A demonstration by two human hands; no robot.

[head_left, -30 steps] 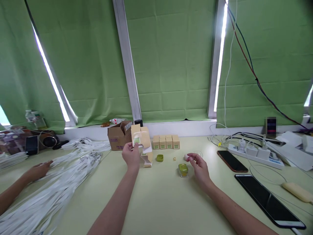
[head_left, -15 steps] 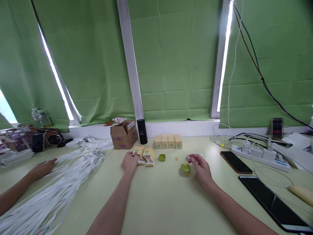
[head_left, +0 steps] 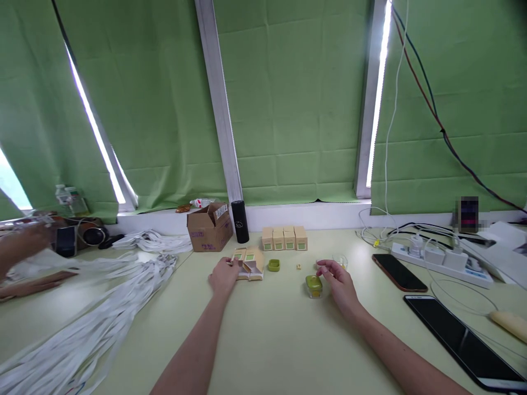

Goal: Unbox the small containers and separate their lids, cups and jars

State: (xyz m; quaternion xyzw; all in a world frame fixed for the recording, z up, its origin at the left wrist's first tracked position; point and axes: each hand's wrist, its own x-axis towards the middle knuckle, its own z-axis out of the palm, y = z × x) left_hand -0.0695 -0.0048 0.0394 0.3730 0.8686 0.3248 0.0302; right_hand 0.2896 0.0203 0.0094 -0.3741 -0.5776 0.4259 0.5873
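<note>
My left hand (head_left: 223,277) is closed on the edge of the left one of two small kraft-paper boxes (head_left: 250,262), which stand side by side with their flaps open. My right hand (head_left: 337,280) hovers low over the table with its fingers curled together; what they hold, if anything, I cannot make out. Just left of it stands a small clear jar with a green lid (head_left: 314,285). A clear round-edged piece (head_left: 341,260) shows partly behind my right fingers. Between my hands lie a green square lid (head_left: 274,265) and a tiny yellowish piece (head_left: 298,266).
Several closed kraft boxes (head_left: 284,238) stand in a row behind. A brown carton (head_left: 209,227) and a black cylinder (head_left: 240,221) are at the back. White straps (head_left: 102,318) and another person's hands are at left; phones (head_left: 399,272) and a power strip (head_left: 442,263) lie at right.
My left hand has shifted slightly right, bringing the left open box against the other one. My right hand has hardly moved. The other person's hand at left has drawn back from the straps.
</note>
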